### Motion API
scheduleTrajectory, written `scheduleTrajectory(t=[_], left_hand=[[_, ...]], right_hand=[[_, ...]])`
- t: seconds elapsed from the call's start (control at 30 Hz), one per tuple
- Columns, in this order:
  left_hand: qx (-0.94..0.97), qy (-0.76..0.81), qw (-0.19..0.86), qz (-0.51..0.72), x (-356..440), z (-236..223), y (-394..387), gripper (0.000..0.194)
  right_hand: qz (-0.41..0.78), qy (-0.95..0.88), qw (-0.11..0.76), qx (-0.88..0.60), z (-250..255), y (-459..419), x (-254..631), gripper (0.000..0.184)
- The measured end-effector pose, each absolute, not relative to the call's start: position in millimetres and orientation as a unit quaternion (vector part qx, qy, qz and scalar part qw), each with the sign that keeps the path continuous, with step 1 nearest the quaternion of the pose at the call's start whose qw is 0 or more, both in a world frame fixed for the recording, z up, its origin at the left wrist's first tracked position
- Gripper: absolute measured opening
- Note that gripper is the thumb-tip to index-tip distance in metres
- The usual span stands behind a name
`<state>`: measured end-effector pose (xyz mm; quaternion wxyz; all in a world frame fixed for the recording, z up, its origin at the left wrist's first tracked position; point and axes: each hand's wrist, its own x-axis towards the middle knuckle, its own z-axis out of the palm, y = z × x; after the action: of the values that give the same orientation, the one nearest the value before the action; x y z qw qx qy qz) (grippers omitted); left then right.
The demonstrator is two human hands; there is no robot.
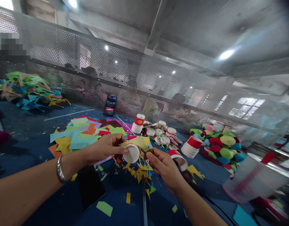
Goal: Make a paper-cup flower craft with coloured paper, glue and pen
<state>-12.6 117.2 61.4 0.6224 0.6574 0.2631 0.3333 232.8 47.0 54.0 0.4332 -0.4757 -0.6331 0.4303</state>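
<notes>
My left hand point(112, 147) pinches a round white cup base point(132, 153) together with a strip of pale yellow paper point(141, 142) that runs along its upper edge. My right hand point(162, 164) is closed at the strip's right end. A thin dark shape shows by its fingertips, too small to name. Below both hands lie many yellow and orange paper scraps point(136, 172). A red and white paper cup point(179, 159) lies on its side just behind my right hand.
Coloured paper sheets point(83, 135) lie left of centre. Behind stand stacked cups point(138, 123) and a pile of round cup bases point(162, 133). More cups point(191, 146), colourful paper balls point(221, 142) and a large translucent cup point(252, 179) occupy the right. A perforated metal screen point(135, 75) borders the table.
</notes>
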Motion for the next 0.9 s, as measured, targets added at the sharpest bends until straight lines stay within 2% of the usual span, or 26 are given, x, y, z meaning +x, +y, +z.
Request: scheduleTrajectory(t=[0.2, 0.6, 0.9], left_hand=[[0.643, 0.264, 0.603, 0.392, -9.4, 64.8, 113.2, 0.030], [0.619, 0.262, 0.631, 0.388, -4.6, 60.2, 109.8, 0.036], [0.665, 0.267, 0.585, 0.379, 1.0, 49.6, 107.2, 0.034]], right_hand=[[0.517, -0.568, 0.462, -0.444, 54.8, 46.6, 230.9, 0.039], [0.535, -0.548, 0.458, -0.452, 57.2, 46.2, 227.8, 0.043], [0.551, -0.536, 0.460, -0.445, 55.4, 46.9, 228.7, 0.039]])
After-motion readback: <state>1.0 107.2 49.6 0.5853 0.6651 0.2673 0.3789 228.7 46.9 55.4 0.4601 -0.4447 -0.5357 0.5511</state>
